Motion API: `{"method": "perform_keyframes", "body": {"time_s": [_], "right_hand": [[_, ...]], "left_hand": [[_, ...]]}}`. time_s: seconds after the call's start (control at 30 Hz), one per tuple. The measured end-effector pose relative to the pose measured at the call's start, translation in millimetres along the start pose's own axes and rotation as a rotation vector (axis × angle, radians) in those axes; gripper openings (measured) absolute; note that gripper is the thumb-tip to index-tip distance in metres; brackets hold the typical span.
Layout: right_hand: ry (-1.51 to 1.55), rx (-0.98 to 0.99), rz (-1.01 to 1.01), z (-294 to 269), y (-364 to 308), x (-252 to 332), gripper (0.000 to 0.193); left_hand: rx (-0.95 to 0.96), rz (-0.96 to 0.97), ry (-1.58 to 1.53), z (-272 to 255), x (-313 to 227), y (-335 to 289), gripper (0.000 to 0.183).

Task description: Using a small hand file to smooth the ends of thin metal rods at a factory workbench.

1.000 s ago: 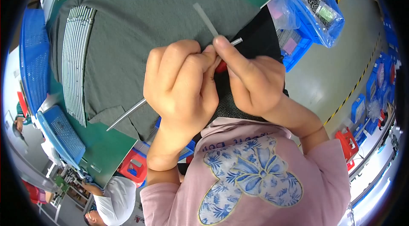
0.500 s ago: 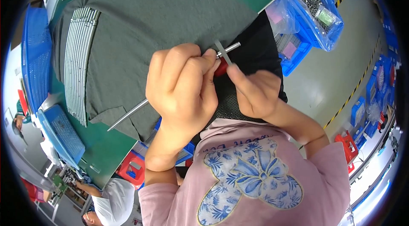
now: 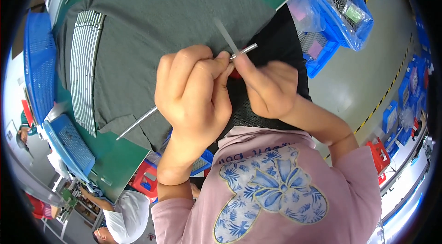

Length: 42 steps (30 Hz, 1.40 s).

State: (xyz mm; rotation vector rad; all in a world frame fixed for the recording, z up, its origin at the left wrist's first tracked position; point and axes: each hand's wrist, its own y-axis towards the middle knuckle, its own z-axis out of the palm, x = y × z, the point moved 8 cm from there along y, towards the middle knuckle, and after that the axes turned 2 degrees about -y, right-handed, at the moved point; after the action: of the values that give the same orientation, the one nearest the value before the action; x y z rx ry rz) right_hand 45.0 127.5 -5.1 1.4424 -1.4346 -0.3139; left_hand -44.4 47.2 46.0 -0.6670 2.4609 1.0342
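My left hand [image 3: 191, 92] is closed around a thin, shiny metal rod [image 3: 138, 123]. The rod runs slantwise, one end low at the left and the other beyond my thumb at the upper right. My right hand [image 3: 271, 87] is closed on a narrow, flat grey file [image 3: 225, 34], which crosses the rod close to its upper right end. Slight blur softens the file and the right fingers. Something red shows partly beneath the rod, mostly hidden by my hands. Left of my hands, a row of similar metal rods [image 3: 84, 74] lies on the dark grey cloth [image 3: 133, 28].
Blue baskets [image 3: 39, 64] stand along the green table's [image 3: 115, 166] left side. At the upper right, a blue bin [image 3: 363, 28] holds small metal parts in plastic, beside another blue bin [image 3: 317, 67]. Red stools [image 3: 146, 182] and a person in white [image 3: 131, 216] are at the lower left.
My right hand has moved up and to the left, sliding the file across the rod, so more of the file sticks out beyond it. My left hand and the rod have barely shifted.
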Motion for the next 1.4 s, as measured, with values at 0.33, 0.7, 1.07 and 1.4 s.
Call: {"method": "perform_keyframes", "body": {"time_s": [0.33,0.7,1.07,1.4], "right_hand": [[-0.002,0.021,0.019,-1,-13,-3,0.046],[0.072,0.263,0.037,-3,-26,-6,0.043],[0.027,0.139,-0.073,-1,2,-3,0.045],[0.022,0.128,-0.057,2,13,0,0.043]], "left_hand": [[0.013,-0.009,-0.010,2,1,0,0.017],[0.021,-0.003,0.010,1,2,1,0.017],[0.035,-0.013,0.011,2,0,0,0.017],[0.014,0.018,0.022,0,-2,1,0.017]]}}
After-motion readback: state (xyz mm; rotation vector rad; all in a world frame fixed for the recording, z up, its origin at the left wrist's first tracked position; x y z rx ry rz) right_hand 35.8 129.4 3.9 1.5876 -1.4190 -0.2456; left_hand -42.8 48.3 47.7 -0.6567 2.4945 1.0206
